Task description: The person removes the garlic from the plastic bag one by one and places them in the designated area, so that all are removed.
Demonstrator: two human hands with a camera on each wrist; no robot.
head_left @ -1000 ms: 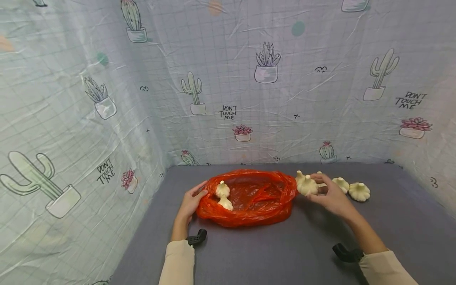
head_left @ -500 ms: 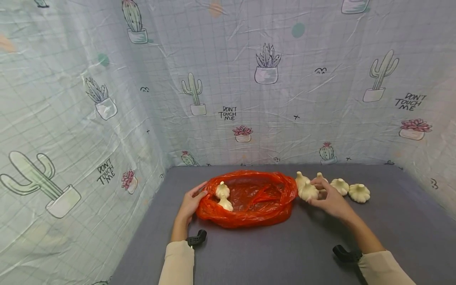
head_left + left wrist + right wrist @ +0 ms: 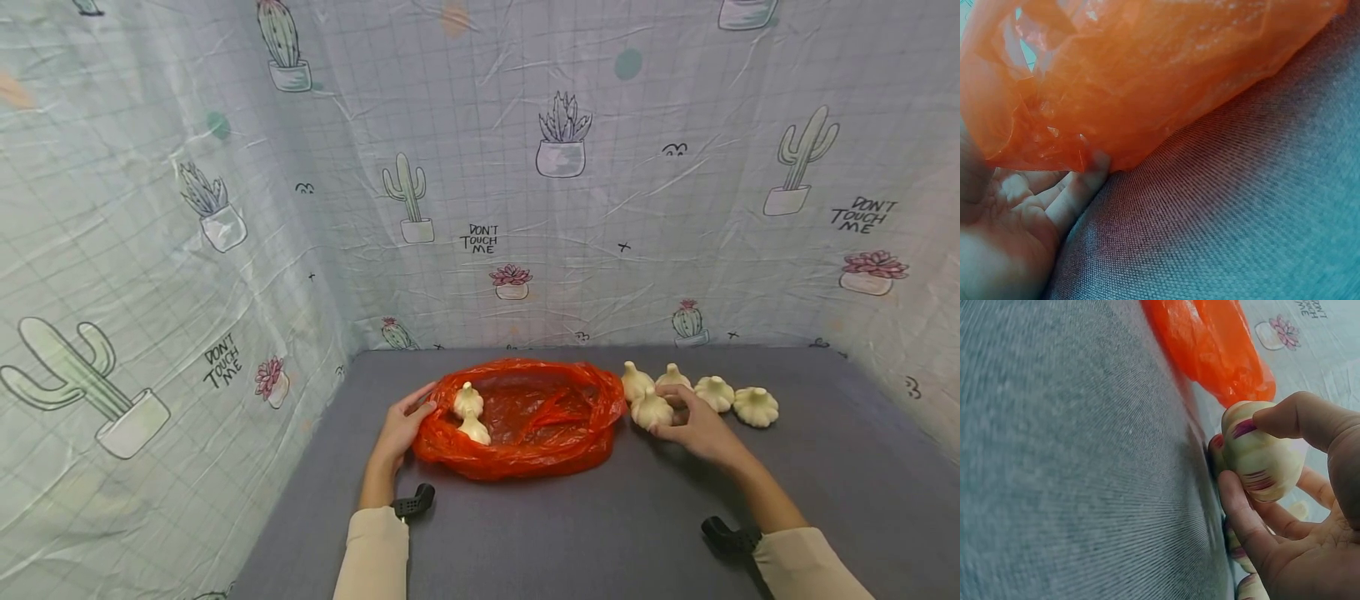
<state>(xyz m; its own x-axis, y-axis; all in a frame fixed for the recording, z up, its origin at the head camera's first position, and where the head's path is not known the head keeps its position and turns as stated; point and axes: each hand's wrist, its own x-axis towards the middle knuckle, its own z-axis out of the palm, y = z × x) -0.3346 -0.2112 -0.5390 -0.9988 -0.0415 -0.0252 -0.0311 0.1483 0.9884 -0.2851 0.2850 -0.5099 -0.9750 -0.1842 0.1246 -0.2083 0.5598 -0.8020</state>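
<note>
Right hand [image 3: 697, 425]: thumb and fingers clamped round a garlic bulb [image 3: 651, 410], near the red bag's [image 3: 517, 463] right side. Left hand [image 3: 397, 429] pinched the bag's left edge, probably to steady it and keep my opening wide.

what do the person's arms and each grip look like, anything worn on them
The left sleeve and right sleeve are plain cream. Just past each sits a black, bent device, the left one dotted. The left grip and right grip wear no gloves.
</note>
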